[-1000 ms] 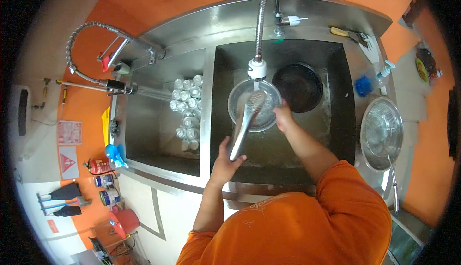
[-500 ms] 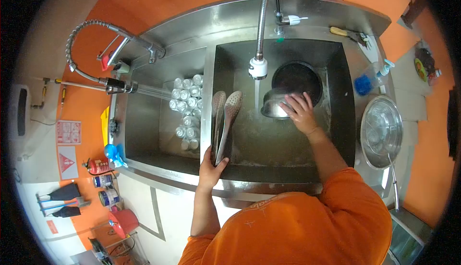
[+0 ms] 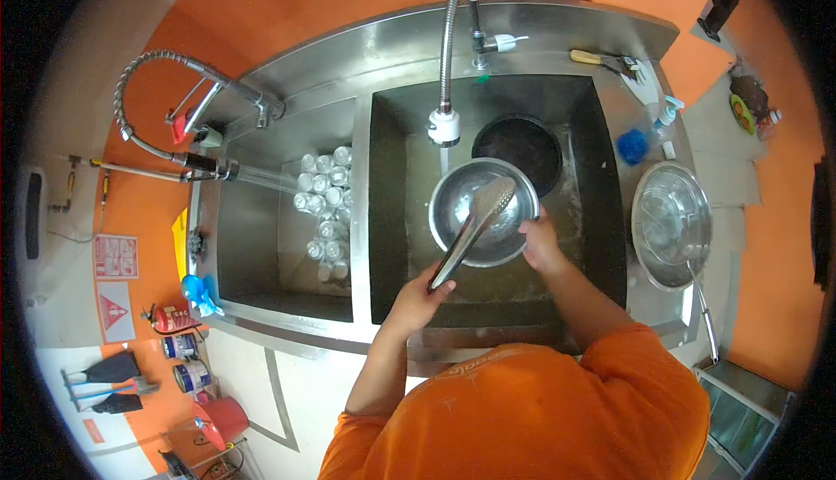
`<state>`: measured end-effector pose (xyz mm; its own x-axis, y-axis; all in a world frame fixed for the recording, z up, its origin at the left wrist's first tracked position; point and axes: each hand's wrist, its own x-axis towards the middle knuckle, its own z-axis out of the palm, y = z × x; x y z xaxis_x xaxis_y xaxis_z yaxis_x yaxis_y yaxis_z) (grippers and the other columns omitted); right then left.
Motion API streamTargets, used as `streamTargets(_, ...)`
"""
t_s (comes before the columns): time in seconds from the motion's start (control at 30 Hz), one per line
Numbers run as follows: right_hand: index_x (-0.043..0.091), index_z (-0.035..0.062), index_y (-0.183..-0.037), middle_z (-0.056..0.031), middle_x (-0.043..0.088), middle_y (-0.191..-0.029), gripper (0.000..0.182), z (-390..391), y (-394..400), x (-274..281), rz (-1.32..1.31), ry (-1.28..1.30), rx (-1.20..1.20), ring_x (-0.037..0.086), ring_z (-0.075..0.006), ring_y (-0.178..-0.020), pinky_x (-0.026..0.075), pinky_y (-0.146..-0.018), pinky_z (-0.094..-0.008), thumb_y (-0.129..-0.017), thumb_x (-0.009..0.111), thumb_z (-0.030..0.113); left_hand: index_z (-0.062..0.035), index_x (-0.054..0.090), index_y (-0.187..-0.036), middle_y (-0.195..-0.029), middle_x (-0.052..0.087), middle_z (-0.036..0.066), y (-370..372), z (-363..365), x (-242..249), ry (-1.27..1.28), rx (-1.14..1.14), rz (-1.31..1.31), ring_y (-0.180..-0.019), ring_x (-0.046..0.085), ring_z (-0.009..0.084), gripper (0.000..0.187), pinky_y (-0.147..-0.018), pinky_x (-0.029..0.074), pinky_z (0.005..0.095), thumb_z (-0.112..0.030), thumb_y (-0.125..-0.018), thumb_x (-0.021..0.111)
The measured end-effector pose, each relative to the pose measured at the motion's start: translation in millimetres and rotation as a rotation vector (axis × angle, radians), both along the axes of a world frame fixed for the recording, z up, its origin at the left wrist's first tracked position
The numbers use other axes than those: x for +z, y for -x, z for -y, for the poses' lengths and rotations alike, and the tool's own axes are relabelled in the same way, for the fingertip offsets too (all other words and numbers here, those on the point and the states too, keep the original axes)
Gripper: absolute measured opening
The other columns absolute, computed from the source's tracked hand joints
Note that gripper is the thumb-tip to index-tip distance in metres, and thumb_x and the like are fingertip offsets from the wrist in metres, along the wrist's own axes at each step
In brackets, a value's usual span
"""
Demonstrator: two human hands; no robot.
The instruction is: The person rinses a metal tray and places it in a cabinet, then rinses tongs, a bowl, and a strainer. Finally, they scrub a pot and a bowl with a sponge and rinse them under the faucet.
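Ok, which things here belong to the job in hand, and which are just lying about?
In the job, seemingly:
tongs, held in the left hand
metal bowl, gripped by the right hand
white tap nozzle, water running

Apparently just lying about:
yellow-handled tool
pump bottle
red bucket

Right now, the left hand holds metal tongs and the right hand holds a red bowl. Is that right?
Not quite: the bowl isn't red. The head view shows it is shiny silver. The right hand does hold it, and the left hand holds metal tongs.
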<state>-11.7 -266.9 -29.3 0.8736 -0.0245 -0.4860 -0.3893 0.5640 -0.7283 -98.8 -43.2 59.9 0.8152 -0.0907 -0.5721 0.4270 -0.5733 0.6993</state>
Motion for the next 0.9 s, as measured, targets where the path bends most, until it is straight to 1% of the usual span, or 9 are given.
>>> streamTargets(0.13, 0.037, 0.0029, -0.122, -0.0096, 0.050, -0.107, 0.066, 9, 7, 8, 0.087, 0.042, 0.082, 0.049, -0.0199, -0.097, 0.039, -0.084, -0.0294, -0.057, 0.040, -0.008, -0.0042, 0.016, -0.131, -0.089, 0.059, 0.017, 4, 4, -27, 0.051, 0.000, 0.166, -0.079, 0.058, 0.0223, 0.076, -0.071, 0.044, 0.0307, -0.032, -0.076, 0.062)
streamTargets(0.23, 0.037, 0.0032, -0.122, -0.0097, 0.050, -0.107, 0.066, 22, 7, 19, 0.120, 0.040, 0.165, 0.049, -0.0199, -0.097, 0.039, -0.083, -0.0290, -0.058, 0.041, -0.008, -0.0051, 0.007, -0.129, -0.097, 0.055, 0.019, 1, 11, -5, 0.240, 0.011, -0.104, -0.081, 0.057, 0.0215, 0.082, -0.069, 0.046, 0.0316, -0.031, -0.076, 0.063)
streamTargets(0.33, 0.037, 0.0041, -0.122, -0.0104, 0.050, -0.109, 0.065, 25, 19, 33, 0.080, 0.074, 0.215, 0.048, -0.0203, -0.098, 0.040, -0.083, -0.0292, -0.058, 0.044, -0.007, -0.0060, 0.011, -0.126, -0.105, 0.050, 0.016, -4, 16, -5, 0.566, 0.208, -0.242, -0.083, 0.056, 0.0189, 0.075, -0.065, 0.047, 0.0294, -0.029, -0.076, 0.062)
streamTargets(0.47, 0.035, 0.0054, -0.123, -0.0116, 0.050, -0.110, 0.063, 20, 38, 47, 0.170, 0.148, 0.164, 0.047, -0.0224, -0.103, 0.039, -0.086, -0.0300, -0.062, 0.046, -0.006, -0.0103, 0.028, -0.121, -0.095, 0.049, 0.005, -8, 16, -19, 0.610, 0.274, -0.302, -0.075, 0.056, 0.0145, 0.054, -0.056, 0.045, 0.0245, -0.028, -0.080, 0.057)
streamTargets(0.53, 0.035, 0.0039, -0.122, -0.0131, 0.050, -0.109, 0.062, 24, 44, 51, 0.214, 0.254, 0.176, 0.047, -0.0234, -0.102, 0.038, -0.088, -0.0310, -0.062, 0.045, -0.007, -0.0115, 0.040, -0.109, -0.087, 0.050, 0.003, -2, 17, -17, 0.657, 0.297, -0.243, -0.067, 0.055, 0.0132, 0.037, -0.052, 0.044, 0.0243, -0.033, -0.082, 0.055)
streamTargets(0.63, 0.034, 0.0023, -0.123, -0.0179, 0.044, -0.114, 0.061, 30, 58, 51, 0.403, 0.610, 0.228, 0.041, -0.0284, -0.109, 0.031, -0.095, -0.0336, -0.063, 0.044, -0.007, -0.0135, 0.043, -0.104, -0.083, 0.050, 0.003, 5, 1, -35, 0.671, 0.279, -0.383, -0.063, 0.054, 0.0146, 0.038, -0.050, 0.043, 0.0254, -0.043, -0.081, 0.051)
streamTargets(0.67, 0.033, 0.0020, -0.123, -0.0189, 0.041, -0.117, 0.061, 30, 64, 66, 0.443, 0.611, 0.219, 0.038, -0.0296, -0.113, 0.028, -0.097, -0.0352, -0.064, 0.045, -0.006, -0.0142, 0.043, -0.104, -0.082, 0.050, 0.003, 8, -7, -46, 0.738, 0.247, -0.473, -0.061, 0.054, 0.0156, 0.040, -0.050, 0.043, 0.0268, -0.047, -0.081, 0.049)
streamTargets(0.7, 0.032, 0.0028, -0.124, -0.0192, 0.040, -0.117, 0.061, 30, 67, 74, 0.495, 0.631, 0.241, 0.037, -0.0305, -0.113, 0.028, -0.097, -0.0363, -0.064, 0.046, -0.005, -0.0151, 0.045, -0.101, -0.082, 0.050, 0.001, 19, -5, -60, 0.901, 0.327, -0.353, -0.058, 0.050, 0.0172, 0.041, -0.049, 0.042, 0.0297, -0.051, -0.081, 0.044)
streamTargets(0.9, 0.026, 0.0067, -0.128, -0.0208, 0.033, -0.120, 0.065, 35, 85, 94, 0.554, 0.748, 0.331, 0.033, -0.0326, -0.116, 0.025, -0.099, -0.0371, -0.068, 0.051, 0.001, -0.0139, 0.048, -0.095, -0.080, 0.049, 0.000, 23, 30, -37, 0.886, 0.443, -0.352, -0.053, 0.041, 0.0146, 0.039, -0.042, 0.033, 0.0278, -0.050, -0.084, 0.038)
